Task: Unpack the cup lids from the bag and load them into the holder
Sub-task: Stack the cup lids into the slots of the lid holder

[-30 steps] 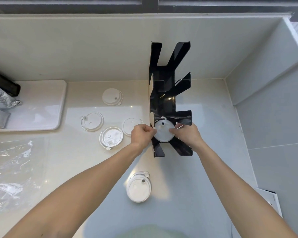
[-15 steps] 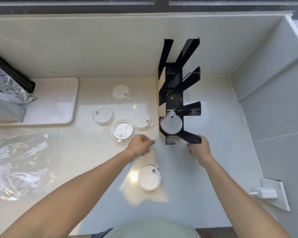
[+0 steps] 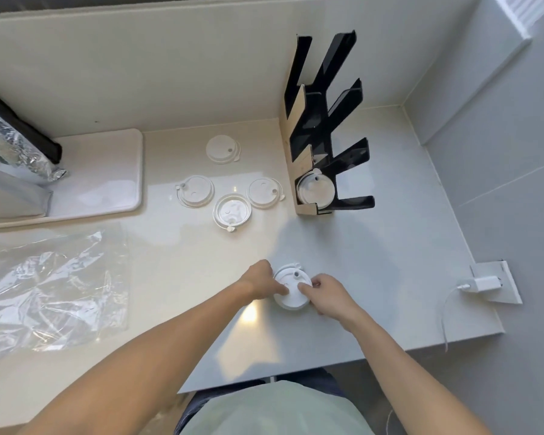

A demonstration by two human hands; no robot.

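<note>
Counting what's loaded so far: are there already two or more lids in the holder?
No. Only one lid sits in the holder, in its lowest slot; the upper slots show none.

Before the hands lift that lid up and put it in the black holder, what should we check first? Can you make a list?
1. Both hands on the near lid: ok, left hand and right hand touch its two sides.
2. Firm grip on it: cannot tell, the lid still lies on the counter.
3. Room in the holder: ok, one lid sits in the bottom slot; the upper slots look free.
4. Holder standing upright: ok.
5. Way to the holder free: ok, nothing lies between.
6. More lids left: ok, four lids wait left of the holder.
</note>
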